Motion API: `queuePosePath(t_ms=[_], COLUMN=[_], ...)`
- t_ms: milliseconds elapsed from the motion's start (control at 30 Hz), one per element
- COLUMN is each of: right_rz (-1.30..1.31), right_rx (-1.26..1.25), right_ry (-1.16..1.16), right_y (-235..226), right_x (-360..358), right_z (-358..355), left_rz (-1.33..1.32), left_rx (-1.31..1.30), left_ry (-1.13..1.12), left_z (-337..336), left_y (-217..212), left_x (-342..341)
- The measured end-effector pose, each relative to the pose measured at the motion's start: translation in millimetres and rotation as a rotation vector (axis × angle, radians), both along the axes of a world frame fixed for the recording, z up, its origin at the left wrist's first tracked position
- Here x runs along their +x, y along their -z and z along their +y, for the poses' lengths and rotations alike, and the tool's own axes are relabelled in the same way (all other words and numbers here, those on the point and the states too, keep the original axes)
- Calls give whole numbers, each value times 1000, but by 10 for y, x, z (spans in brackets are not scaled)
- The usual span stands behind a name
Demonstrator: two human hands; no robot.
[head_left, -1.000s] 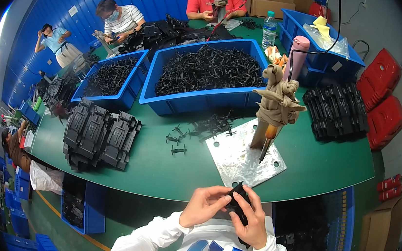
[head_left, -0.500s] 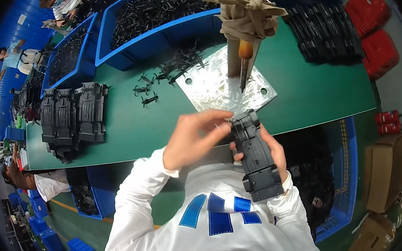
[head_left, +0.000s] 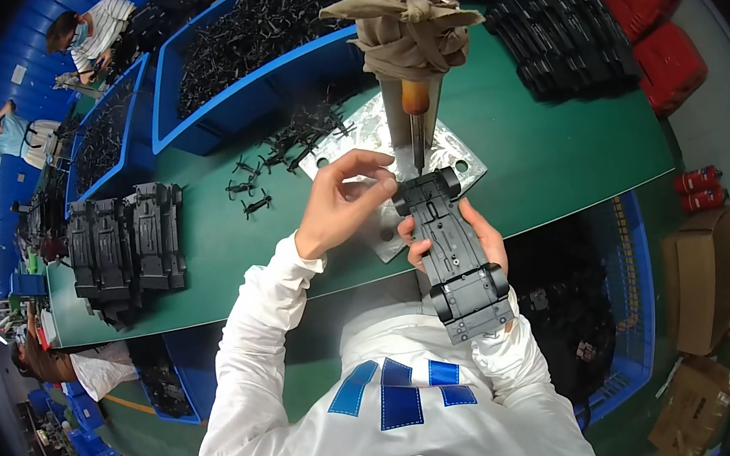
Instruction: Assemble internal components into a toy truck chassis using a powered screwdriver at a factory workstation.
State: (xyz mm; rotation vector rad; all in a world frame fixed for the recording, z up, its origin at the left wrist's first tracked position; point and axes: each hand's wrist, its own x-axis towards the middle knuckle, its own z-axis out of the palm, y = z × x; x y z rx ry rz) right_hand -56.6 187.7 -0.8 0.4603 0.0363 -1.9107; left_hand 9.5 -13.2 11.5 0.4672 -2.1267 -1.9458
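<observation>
A long black plastic toy-car chassis (head_left: 453, 251) lies tilted in my right hand (head_left: 490, 241), the fingers wrapped round its sides. Its far end is under the thin metal bit (head_left: 419, 145) of an upright tool wrapped in tan cloth (head_left: 403, 32). My left hand (head_left: 343, 203) is at the chassis's far left corner, thumb and forefinger closed together. What they pinch, if anything, is too small to make out. Beneath the bit, a shiny metal plate (head_left: 460, 151) with round holes rests on the green table (head_left: 550, 158).
Small black parts (head_left: 253, 205) lie scattered left of the plate, before a full blue bin (head_left: 217, 110). Chassis stacks stand at left (head_left: 157, 237) and far right (head_left: 562, 44). A blue crate (head_left: 633, 345) sits below the table at right. Two people work at far left.
My right hand has moved the chassis farther away, bringing its far end under the bit. My left hand has followed, its fingers now closer together at the corner. The view has shifted slightly.
</observation>
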Motion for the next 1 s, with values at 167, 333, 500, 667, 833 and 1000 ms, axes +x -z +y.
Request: queuePosePath(t_ms=[167, 333, 500, 667, 833, 1000], right_rz=[23, -58, -114, -157, -194, -262], right_rx=[19, 35, -66, -68, -63, 30], right_ry=[-5, -17, 6, -22, -22, -34], right_y=[27, 37, -36, -30, -82, -153], right_x=[17, 38, 66, 40, 33, -2], right_z=[-88, -111, -96, -92, -87, -95], left_rz=[-137, -339, -315, -280, -261, -178], left_rx=[171, 328, 336, 361, 362, 272], left_ry=[93, 157, 169, 218, 219, 215], left_z=[-47, -137, -134, -155, -162, -106], left_y=[23, -8, -1, 21, 48, 52], left_x=[40, 63, 86, 84, 78, 46])
